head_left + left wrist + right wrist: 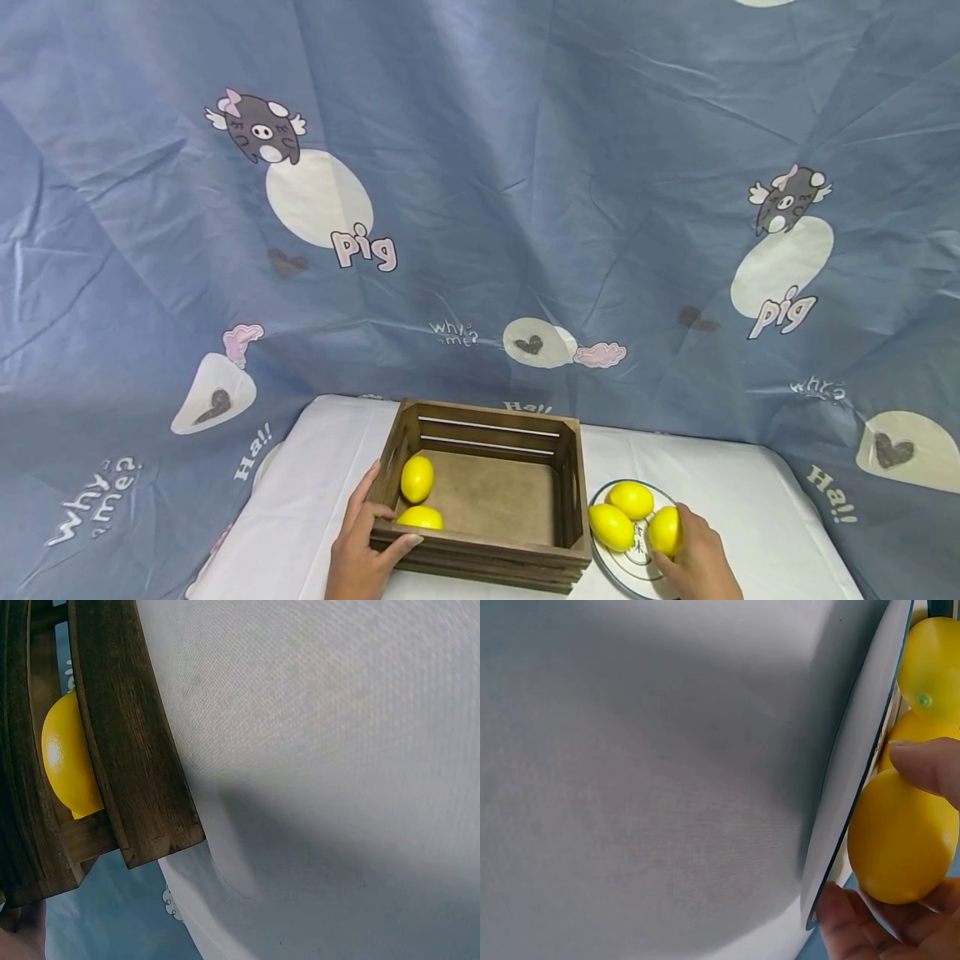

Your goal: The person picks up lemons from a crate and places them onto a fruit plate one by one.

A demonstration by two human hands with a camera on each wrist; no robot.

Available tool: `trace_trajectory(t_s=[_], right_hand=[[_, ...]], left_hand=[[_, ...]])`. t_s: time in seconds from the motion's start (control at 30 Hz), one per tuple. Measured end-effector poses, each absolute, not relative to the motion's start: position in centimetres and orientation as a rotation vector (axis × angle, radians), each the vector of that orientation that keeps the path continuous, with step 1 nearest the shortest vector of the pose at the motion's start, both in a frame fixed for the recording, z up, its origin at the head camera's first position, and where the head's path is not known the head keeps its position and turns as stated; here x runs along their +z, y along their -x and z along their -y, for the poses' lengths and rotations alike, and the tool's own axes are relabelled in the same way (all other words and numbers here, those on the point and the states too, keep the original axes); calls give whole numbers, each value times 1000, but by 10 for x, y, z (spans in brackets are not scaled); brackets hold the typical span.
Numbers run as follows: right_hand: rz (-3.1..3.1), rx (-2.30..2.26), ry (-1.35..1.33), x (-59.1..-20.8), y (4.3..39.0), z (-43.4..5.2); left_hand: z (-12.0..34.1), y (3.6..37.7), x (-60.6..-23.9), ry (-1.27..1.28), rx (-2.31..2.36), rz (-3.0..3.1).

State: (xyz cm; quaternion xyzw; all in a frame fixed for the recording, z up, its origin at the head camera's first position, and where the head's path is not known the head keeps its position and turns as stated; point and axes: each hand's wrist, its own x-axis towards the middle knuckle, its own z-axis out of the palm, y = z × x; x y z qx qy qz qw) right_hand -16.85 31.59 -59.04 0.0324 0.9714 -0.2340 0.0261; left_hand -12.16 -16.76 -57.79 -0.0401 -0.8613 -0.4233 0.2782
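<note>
On white tablecloth (750,492): wooden crate (487,546), slatted, near the front edge, with plate (637,575) just beside it to the right. Behind and all around: blue fabric backdrop (525,167), creased, printed with cartoon pigs, pale ovals, hearts and the words "pig", "why me?" and "Ha!". Inside crate, against its left wall: two yellow lemons (417,478), one behind the other. On plate: three more, close together. Left hand (363,550) clasping crate's near left corner, thumb curled over the top slat, fingers laid along the outer side. Right hand (701,562) grasping the rightmost lemon (664,530) on plate, thumb and fingers wrapped round it, plainly seen from the right wrist. Cloth smooth, faintly woven, shadowed beside crate and plate.
</note>
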Motion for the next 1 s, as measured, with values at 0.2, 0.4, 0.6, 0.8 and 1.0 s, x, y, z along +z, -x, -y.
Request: trace_trajectory(t_s=[0.2, 0.4, 0.6, 0.8, 1.0], right_hand=[[-3015, -689, -120, -590, 169, -312], [-2996, -668, -183, -591, 171, -309], [-2967, -658, -197, -589, 174, -309], [-2959, -668, -179, -589, 173, -308], [-2953, -684, -184, -590, 172, -309]], left_hand=[[167, 121, -578, 110, -1144, 2303], [167, 120, -577, 84, -1142, 2322], [168, 121, -577, 101, -1121, 2319], [168, 122, -578, 75, -1103, 2333], [167, 121, -578, 67, -1108, 2338]])
